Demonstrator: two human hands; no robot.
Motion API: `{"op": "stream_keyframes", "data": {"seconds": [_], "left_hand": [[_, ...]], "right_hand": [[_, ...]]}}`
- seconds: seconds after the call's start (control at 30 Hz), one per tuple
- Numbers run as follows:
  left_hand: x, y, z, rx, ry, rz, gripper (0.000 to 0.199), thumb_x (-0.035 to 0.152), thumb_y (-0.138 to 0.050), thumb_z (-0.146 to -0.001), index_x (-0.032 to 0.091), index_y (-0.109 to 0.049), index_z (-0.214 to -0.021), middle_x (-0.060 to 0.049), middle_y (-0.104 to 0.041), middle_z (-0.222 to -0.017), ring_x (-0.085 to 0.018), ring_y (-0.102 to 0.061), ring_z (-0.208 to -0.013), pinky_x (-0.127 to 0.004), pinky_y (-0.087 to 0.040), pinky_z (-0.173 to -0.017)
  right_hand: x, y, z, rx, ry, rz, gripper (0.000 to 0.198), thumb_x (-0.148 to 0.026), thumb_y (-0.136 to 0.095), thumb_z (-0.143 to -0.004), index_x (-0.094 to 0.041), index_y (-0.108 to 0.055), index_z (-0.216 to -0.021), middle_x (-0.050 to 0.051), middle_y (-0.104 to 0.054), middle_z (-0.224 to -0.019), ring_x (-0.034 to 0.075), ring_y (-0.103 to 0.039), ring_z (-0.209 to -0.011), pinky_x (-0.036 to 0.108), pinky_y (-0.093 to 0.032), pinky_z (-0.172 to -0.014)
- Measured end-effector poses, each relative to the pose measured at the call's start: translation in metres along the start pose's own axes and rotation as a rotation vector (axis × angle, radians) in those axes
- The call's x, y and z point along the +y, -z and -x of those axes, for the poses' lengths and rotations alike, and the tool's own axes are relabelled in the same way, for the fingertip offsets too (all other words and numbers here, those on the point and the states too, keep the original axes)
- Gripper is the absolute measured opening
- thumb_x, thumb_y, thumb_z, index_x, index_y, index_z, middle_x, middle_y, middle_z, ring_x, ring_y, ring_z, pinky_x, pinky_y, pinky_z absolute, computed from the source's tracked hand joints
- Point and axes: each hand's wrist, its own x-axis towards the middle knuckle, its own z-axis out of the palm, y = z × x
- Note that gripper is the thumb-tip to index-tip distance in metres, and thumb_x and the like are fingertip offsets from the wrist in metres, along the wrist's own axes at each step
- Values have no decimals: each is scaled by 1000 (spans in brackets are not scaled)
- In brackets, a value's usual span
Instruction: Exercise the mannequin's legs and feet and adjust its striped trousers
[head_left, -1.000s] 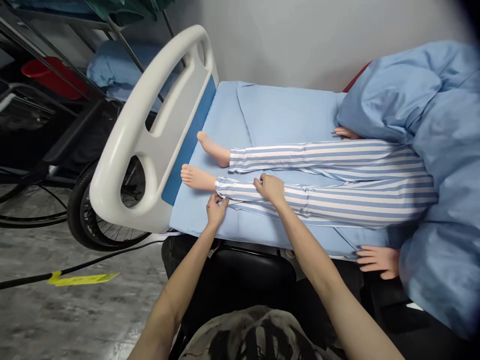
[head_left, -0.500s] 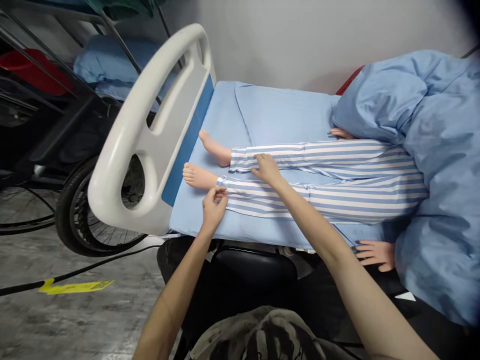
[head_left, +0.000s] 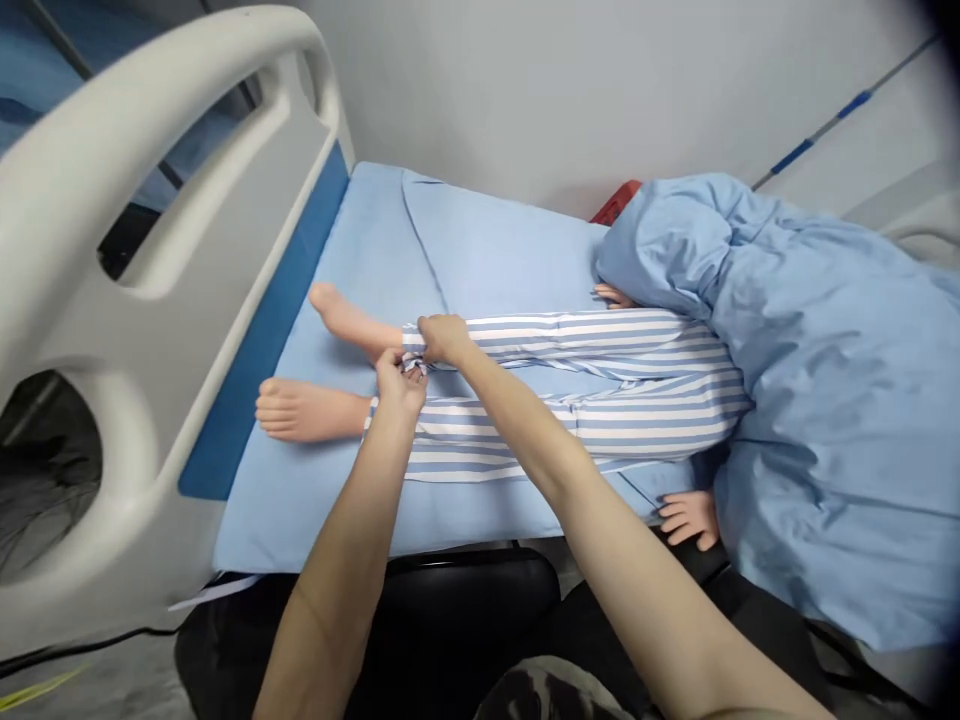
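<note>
A manikin in blue-and-white striped trousers lies on the bed, its near foot and far foot bare. My left hand is closed on the near side of the far leg's trouser cuff, just by the ankle. Pinching the same cuff from above, my right hand sits slightly farther up the leg. The near leg's cuff reaches its ankle, partly behind my left wrist.
A blue quilt is bunched over the manikin's upper body, with a manikin hand showing below it. The white footboard rises at the left. Under the near bed edge is a black chair. A grey wall runs behind.
My left hand has moved from the near leg's cuff to the far leg's cuff. My right hand has shifted toward the ankle and taken hold of that cuff. The view has come closer.
</note>
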Motion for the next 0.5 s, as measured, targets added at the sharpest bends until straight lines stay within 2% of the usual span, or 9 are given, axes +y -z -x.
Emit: {"op": "stream_keyframes", "data": {"seconds": [0.1, 0.2, 0.33, 0.4, 0.5], "left_hand": [[8, -13, 3, -16, 0, 91, 14, 32, -45, -72, 21, -42, -81, -5, -56, -86, -17, -60, -86, -30, -51, -76], [23, -33, 29, -34, -43, 199, 16, 28, -45, -68, 22, -38, -81, -5, -57, -92, -17, -61, -92, -30, -52, -77], [53, -80, 81, -184, -203, 290, 28, 24, -48, -55, 20, -37, -81, -7, -59, -101, -18, -63, -96, -30, -53, -74], [68, -114, 111, -274, -293, 285, 31, 23, -48, -52, 19, -38, -82, -8, -58, -102, -19, -64, -97, -30, -54, -74], [87, -169, 152, -375, -416, 199, 32, 24, -49, -52, 19, -37, -82, -6, -54, -93, -16, -64, -88, -28, -54, -72]], "right_hand": [[-2, 9, 3, 21, -20, -39, 44, -30, -73, -76, -5, -56, -108, 9, -71, -109, 19, -67, -98, 33, -49, -90], [4, 38, 9, 56, -21, -86, 47, -32, -74, -74, -9, -58, -112, 7, -71, -111, 19, -67, -99, 31, -49, -88], [32, 108, 23, 139, 16, -142, 56, -40, -73, -72, -15, -58, -119, 10, -68, -119, 24, -66, -103, 29, -51, -80], [53, 149, 33, 207, 47, -182, 61, -43, -72, -69, -15, -57, -120, 9, -67, -123, 25, -64, -106, 28, -49, -75], [84, 206, 49, 318, 78, -260, 65, -43, -74, -65, -14, -59, -122, 4, -69, -119, 22, -63, -105, 23, -44, -73]]}}
